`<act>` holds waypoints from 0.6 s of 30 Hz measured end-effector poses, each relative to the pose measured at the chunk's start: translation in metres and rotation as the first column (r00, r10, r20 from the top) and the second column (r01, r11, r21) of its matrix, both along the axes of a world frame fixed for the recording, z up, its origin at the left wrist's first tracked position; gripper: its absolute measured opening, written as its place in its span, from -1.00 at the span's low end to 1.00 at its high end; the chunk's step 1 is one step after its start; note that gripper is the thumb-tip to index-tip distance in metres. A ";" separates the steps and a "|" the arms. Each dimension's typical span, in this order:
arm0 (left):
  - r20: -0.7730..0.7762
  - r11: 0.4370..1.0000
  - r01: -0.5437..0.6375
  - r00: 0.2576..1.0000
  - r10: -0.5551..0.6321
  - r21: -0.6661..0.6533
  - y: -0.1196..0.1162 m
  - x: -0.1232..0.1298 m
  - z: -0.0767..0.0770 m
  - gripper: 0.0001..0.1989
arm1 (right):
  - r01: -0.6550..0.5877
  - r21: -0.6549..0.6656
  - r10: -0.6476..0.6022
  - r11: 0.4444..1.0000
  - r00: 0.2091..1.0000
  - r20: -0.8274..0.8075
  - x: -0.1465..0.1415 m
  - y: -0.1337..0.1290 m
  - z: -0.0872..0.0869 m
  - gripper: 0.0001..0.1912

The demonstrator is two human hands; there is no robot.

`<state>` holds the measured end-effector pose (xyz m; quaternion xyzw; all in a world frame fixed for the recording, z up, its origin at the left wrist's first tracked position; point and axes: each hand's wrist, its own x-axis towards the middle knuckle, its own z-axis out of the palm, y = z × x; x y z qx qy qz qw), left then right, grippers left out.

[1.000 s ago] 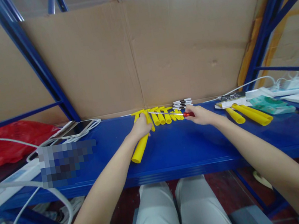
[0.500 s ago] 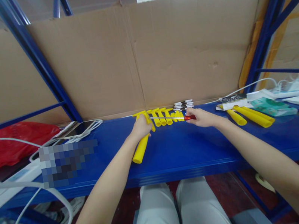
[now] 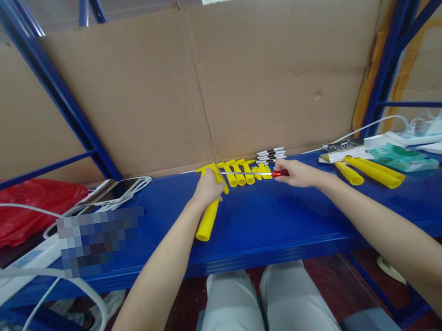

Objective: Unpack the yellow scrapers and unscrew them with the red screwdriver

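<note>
My left hand [image 3: 209,185] is wrapped round a yellow tube with a crosspiece [image 3: 208,222], whose open round end slants toward the table's front edge. In my right hand [image 3: 295,172] is a screwdriver [image 3: 281,173] with a red handle; its metal shaft points left and its tip reaches the head of the held yellow piece. The exact contact at the tip is too small to tell. Behind the shaft lie several yellow T-shaped pieces [image 3: 240,175] in a row, with shorter yellow parts [image 3: 263,171] to their right. A stack of black-and-white pieces [image 3: 271,155] lies behind those.
Loose yellow tubes [image 3: 376,171] and a green plastic packet [image 3: 404,157] lie on the right of the blue table [image 3: 272,224]. At the left are a red bag [image 3: 22,211], a phone [image 3: 122,189] and white cables. A cardboard panel [image 3: 274,78] closes off the back.
Almost nothing differs. The screwdriver has shifted very slightly to the left; both hands keep their hold and the yellow piece stays in place.
</note>
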<state>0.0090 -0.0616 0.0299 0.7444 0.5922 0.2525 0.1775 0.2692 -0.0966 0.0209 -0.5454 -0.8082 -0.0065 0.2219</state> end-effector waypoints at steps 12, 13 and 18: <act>-0.011 1.000 -0.007 1.000 0.007 -0.012 -0.004 0.002 0.003 -0.77 | -0.033 0.018 0.034 0.999 0.999 -0.027 0.001 0.003 -0.003 -0.85; -0.009 1.000 -0.007 1.000 0.007 -0.014 -0.004 0.002 0.003 -0.77 | -0.029 0.018 0.030 0.999 0.999 -0.021 0.001 0.003 -0.003 -0.85; -0.029 1.000 -0.011 1.000 0.011 -0.002 -0.003 0.001 0.002 -0.76 | 0.012 0.030 -0.013 0.999 1.000 0.026 -0.003 -0.001 0.000 -0.89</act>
